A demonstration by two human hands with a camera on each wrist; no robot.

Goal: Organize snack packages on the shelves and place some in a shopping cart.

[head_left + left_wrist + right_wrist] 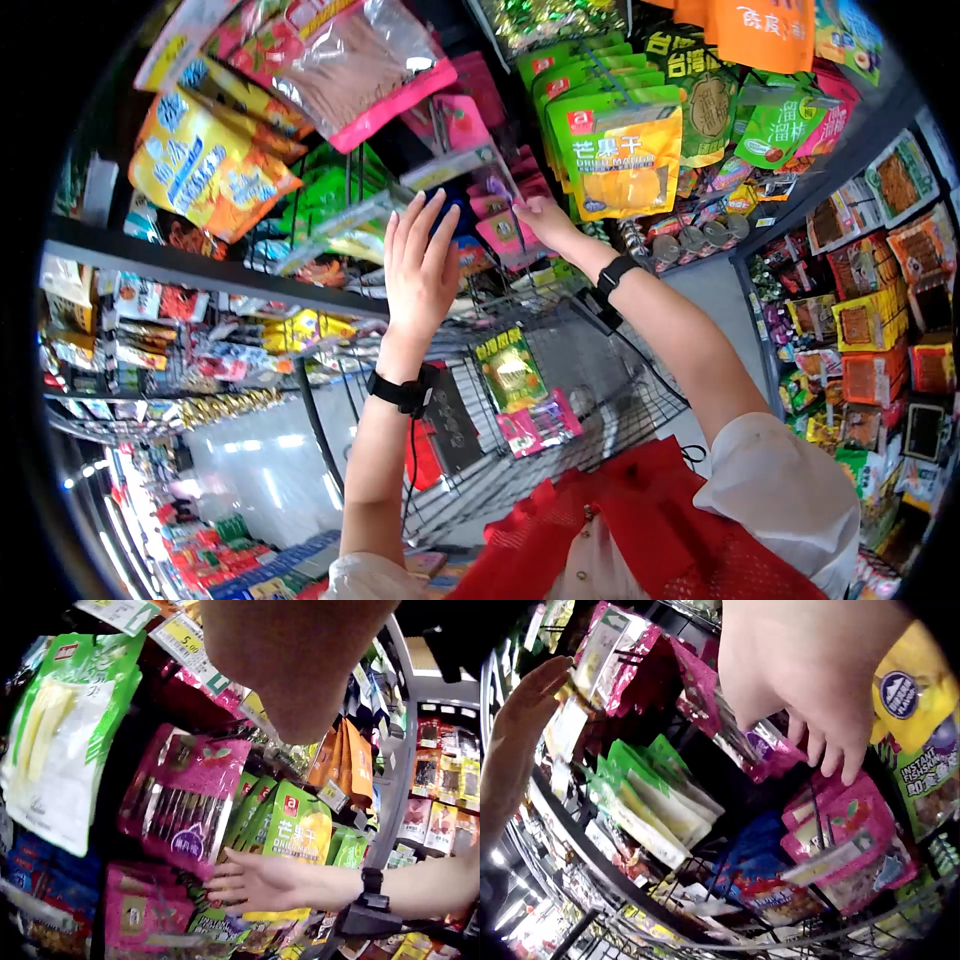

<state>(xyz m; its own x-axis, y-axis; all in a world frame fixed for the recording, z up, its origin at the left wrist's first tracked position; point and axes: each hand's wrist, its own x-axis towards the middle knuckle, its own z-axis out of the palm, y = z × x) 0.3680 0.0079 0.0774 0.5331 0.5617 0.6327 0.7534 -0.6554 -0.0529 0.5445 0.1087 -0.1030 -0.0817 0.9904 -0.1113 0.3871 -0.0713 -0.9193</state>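
Note:
A pink snack bag [184,799] with a see-through striped window and a round purple label hangs on the rack. My right hand [545,222] is beside its lower edge, fingers fairly straight and spread, fingertips right at the bag's corner in the left wrist view. In the right wrist view the same bag [750,746] hangs tilted beside the right hand's fingers. More pink bags [847,840] hang below it. My left hand [420,265] is raised palm toward the rack with straight fingers, holding nothing, near a shelf price strip [445,165].
Green dried mango bags [625,150] hang right of the right hand. White-and-green bags [656,799] and blue bags [761,859] hang lower left. Below the arms, a wire cart [610,400] holds a green bag [510,370] and a pink packet [540,422]. Another shelf stands right.

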